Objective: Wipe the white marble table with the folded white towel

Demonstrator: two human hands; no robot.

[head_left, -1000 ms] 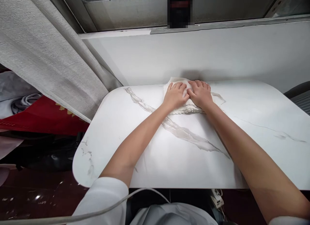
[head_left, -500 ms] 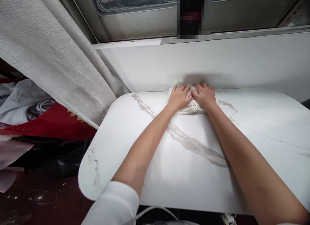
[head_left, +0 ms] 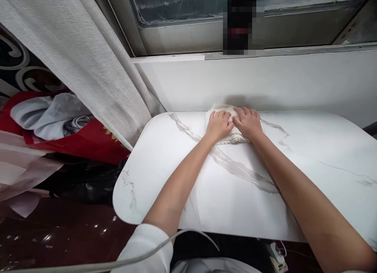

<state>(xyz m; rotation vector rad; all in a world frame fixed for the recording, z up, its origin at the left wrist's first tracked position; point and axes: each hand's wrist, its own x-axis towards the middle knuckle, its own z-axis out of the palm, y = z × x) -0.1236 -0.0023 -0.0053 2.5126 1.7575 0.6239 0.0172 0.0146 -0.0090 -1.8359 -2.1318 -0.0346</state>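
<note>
A folded white cloth [head_left: 221, 108] with a wavy, frilled edge lies at the back of a white marble-patterned table [head_left: 235, 218], close to the wall. My left hand [head_left: 220, 125] rests palm down on the left part of the cloth, fingers extended forward. On its right part lies my right hand [head_left: 247, 122], also palm down with fingers stretched out. The two thumbs nearly meet in the middle. Both palms hide much of the cloth, and its frilled edge shows between the wrists.
A white wall panel [head_left: 188, 84] and a metal window frame [head_left: 182, 39] rise behind the table. At left hangs a grey curtain [head_left: 88, 57], beside a red bag [head_left: 79, 147] with pale clothes. A pale cable [head_left: 141, 257] crosses near me; a power strip [head_left: 278, 261] sits below.
The view has shifted, showing more window and floor. Both hands and the cloth have slid slightly left and back from the wall; the hands stay flat on it.
</note>
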